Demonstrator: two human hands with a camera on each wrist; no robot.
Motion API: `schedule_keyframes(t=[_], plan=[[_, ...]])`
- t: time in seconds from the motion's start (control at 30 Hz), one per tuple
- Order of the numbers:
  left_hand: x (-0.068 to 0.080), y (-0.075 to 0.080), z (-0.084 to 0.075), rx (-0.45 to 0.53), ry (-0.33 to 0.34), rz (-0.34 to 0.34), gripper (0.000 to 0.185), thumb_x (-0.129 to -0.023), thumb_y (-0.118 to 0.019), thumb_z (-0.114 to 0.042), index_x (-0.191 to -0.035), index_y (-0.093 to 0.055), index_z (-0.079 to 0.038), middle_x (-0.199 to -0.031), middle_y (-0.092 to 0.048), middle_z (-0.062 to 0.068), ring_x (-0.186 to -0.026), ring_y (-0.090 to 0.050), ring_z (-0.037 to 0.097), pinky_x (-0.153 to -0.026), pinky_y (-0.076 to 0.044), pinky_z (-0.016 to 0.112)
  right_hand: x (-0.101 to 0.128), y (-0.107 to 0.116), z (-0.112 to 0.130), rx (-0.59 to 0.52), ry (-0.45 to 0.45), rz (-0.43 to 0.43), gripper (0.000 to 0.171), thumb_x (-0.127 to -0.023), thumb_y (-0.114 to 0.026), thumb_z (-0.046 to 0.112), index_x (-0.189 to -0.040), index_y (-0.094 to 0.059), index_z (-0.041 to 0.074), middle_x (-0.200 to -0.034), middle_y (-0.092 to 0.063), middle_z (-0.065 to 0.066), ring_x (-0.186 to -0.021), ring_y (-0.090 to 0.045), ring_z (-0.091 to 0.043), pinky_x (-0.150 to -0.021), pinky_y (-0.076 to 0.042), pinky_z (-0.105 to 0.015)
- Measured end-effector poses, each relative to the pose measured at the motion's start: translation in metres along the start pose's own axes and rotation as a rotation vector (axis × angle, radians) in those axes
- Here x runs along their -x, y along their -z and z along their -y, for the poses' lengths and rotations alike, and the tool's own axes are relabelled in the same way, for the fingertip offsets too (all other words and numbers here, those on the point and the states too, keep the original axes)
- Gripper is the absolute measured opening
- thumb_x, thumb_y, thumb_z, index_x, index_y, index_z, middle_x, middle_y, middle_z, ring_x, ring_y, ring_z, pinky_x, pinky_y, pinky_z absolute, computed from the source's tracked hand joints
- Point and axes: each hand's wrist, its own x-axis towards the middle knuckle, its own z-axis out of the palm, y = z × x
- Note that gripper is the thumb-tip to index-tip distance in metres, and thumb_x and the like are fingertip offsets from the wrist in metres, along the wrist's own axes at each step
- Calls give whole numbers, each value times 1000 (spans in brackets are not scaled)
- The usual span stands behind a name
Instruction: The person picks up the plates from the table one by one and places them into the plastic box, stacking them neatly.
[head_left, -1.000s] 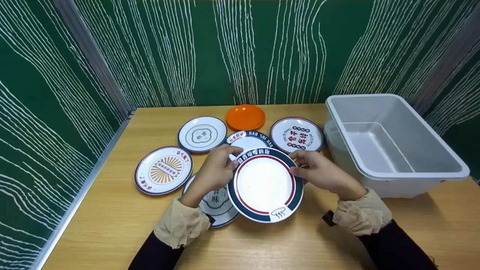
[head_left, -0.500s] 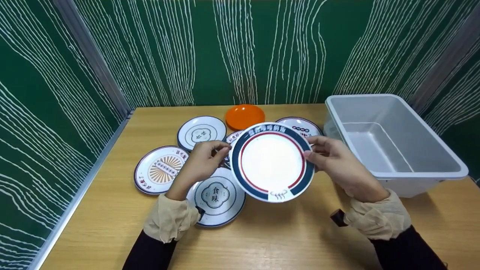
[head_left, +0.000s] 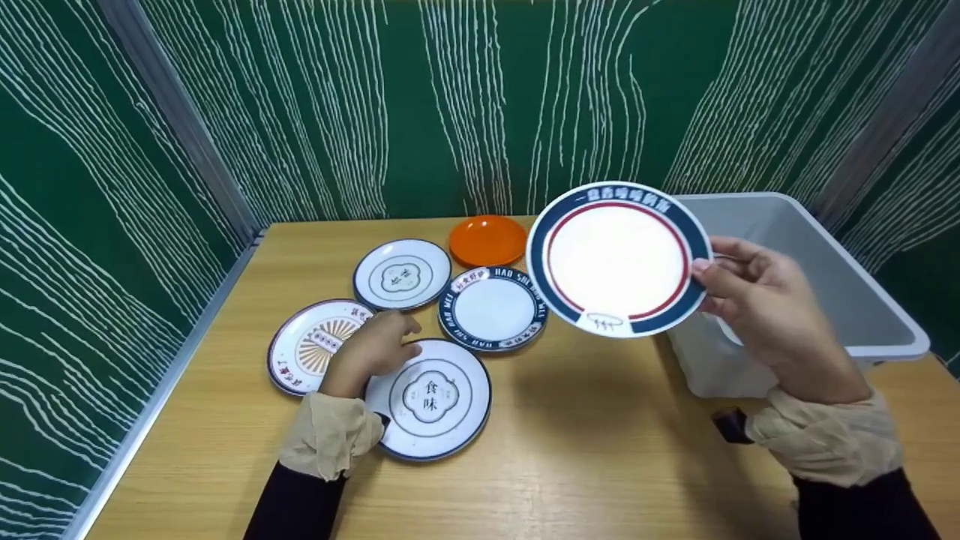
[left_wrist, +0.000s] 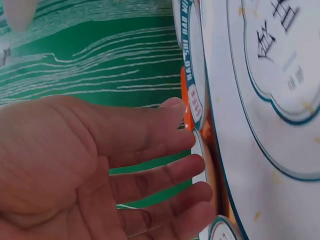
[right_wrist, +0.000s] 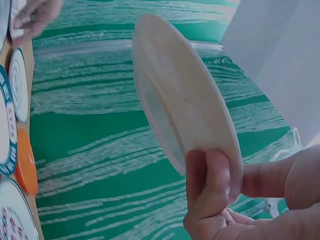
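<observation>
A white plate with a dark blue rim and a red ring (head_left: pixel 616 259) is held up in the air, tilted, left of the grey bin. My right hand (head_left: pixel 772 304) pinches its right edge, thumb on the face and fingers behind; the right wrist view shows the plate's plain underside (right_wrist: pixel 187 95). My left hand (head_left: pixel 379 349) holds nothing and hovers over the upper left of a white plate with a flower-shaped emblem (head_left: pixel 429 401). In the left wrist view the fingers of that hand (left_wrist: pixel 100 160) are loosely extended, close to that plate.
A grey plastic bin (head_left: pixel 892 345) stands at the right. On the wooden table lie an orange plate (head_left: pixel 488 240), a blue-rimmed lettered plate (head_left: pixel 495 309), a small-emblem plate (head_left: pixel 403 274) and a sunburst plate (head_left: pixel 311 349). Green walls with white lines (head_left: pixel 510 97) enclose the back and sides.
The blue-rimmed plate has risen and moved right toward the bin in my right hand. My left hand has let go of it and moved left and down, over the flower-emblem plate.
</observation>
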Motion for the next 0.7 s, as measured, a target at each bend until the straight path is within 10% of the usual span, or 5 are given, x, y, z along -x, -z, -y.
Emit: schedule_keyframes(t=[0.37,0.7], plan=[[-3,-5,13,-17,46,14,26,-96,-67,-4,-121,-71,3,-107,-69,15,-97,-62,27,-89,-55,44,-17,58,24,65,-62,-244,41,-94,-75,19,-130,-57,12,-110,-68,2,-90,-68,-12,-77,-59,-22],[-3,-8,16,-9,88,-16,24,-96,-66,-3,-117,-71,6,-116,-70,20,-107,-65,32,-95,-55,47,-21,99,28,-58,-74,-380,17,-94,-74,14,-110,-67,17,-90,-70,3,-74,-64,-12,-64,-57,-21]])
